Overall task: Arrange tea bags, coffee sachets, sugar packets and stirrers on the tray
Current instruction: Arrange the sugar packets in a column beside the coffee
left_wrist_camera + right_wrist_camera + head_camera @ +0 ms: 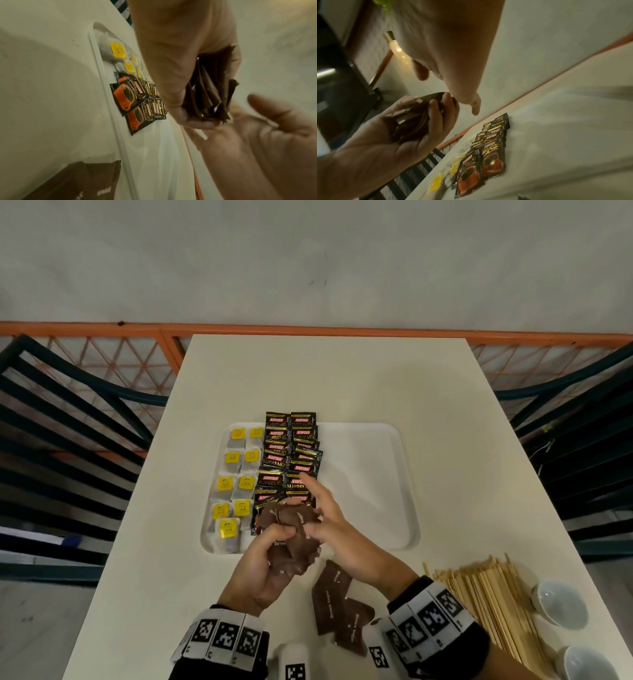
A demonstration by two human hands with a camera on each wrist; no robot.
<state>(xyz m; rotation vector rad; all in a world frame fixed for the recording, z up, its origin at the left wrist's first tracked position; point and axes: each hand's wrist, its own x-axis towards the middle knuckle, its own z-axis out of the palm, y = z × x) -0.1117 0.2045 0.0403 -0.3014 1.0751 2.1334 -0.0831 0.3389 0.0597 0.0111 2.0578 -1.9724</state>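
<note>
we see a bunch of brown sugar packets (291, 529) held above the near edge of the tray (373, 474), thin flat paper rectangles, crumpled and fanned, their long axes mostly running away from us toward the far side. the left hand (263, 563) has its grip curled around this bunch, thumb over the top and fingers underneath, as the left wrist view (211, 94) also shows. the right hand (342, 529) meets the bunch from the right, forefinger stretched out over the sachets; whether its other fingers pinch a packet we cannot tell.

more loose sugar packets (337, 607) lie flat on the counter (329, 378) just near of the tray, between the wrists, long axes roughly toward the tray.

on the tray, a white, smooth, round-cornered rectangle, glossy black coffee sachets (291, 453) lie in two overlapping columns running near to far, the farthest ones overhanging the far rim. left of them, pale gauzy tea bags (236, 484) with yellow square tags sit in two columns. the tray's right half is bare white.

right of the hands, a heap of thin pale wooden stirrers (489, 601) lies on the counter, long axes pointing toward the far side, beside two small white glossy bowls (558, 604).
</note>
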